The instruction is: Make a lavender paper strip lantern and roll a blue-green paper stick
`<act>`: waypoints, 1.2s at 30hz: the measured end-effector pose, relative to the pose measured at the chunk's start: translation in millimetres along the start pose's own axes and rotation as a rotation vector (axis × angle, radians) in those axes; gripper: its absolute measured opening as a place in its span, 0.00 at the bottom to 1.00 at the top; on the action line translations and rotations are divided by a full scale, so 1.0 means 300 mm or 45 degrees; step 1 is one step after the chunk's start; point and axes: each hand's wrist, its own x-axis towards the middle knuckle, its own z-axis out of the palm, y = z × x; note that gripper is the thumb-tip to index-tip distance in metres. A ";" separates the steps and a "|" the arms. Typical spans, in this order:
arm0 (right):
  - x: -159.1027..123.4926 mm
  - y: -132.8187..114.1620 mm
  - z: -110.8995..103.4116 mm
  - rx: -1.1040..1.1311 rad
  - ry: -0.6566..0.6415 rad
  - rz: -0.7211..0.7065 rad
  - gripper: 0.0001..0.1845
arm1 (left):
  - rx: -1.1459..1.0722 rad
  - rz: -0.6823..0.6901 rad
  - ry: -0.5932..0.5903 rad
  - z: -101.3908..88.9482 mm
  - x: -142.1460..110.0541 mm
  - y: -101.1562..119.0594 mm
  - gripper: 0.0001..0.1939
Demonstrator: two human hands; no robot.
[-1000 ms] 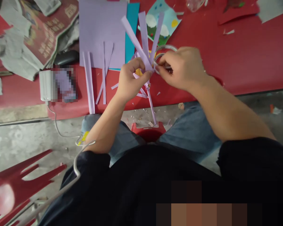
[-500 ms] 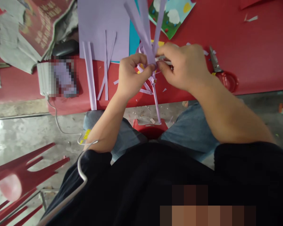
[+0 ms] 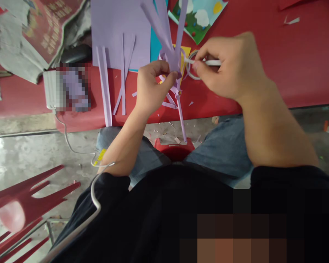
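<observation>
My left hand [image 3: 156, 86] pinches the base of several purple paper strips [image 3: 168, 47] between thumb and fingertips. The strips fan out upward, away from me. Below the pinch, a thin rolled purple paper stem [image 3: 181, 118] hangs over the table edge. Curled purple loops and a yellow paper piece [image 3: 185, 53] lie behind the strips. My right hand [image 3: 227, 65] is closed on a slim white pen-like stick [image 3: 212, 63], whose tip points left at the strips, close to them. A pale ring like a tape roll [image 3: 189, 69] shows beside the right fingertips.
Purple sheets [image 3: 120, 33], a blue sheet [image 3: 155, 36] and loose purple strips [image 3: 105, 87] lie on the red table [image 3: 296, 65]. A picture card [image 3: 199, 22] is at the back. Left are a dark mouse-like object [image 3: 76, 54], a white box [image 3: 49, 89] with a cable and crumpled paper [image 3: 13, 47].
My right hand has drawn back to the right from the strips with the white stick, baring the ring and covering the scissors. The strips lean slightly left; my left hand keeps its pinch.
</observation>
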 end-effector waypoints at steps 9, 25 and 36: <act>-0.016 -0.091 0.004 -0.034 -0.042 -0.081 0.04 | 0.253 -0.117 0.176 0.039 -0.004 0.030 0.12; -0.007 -0.079 0.045 0.039 -0.004 0.017 0.06 | 0.502 0.053 0.206 0.046 -0.006 0.075 0.13; 0.003 -0.119 0.054 0.050 0.018 0.227 0.10 | 0.143 0.167 0.256 0.055 0.010 0.026 0.08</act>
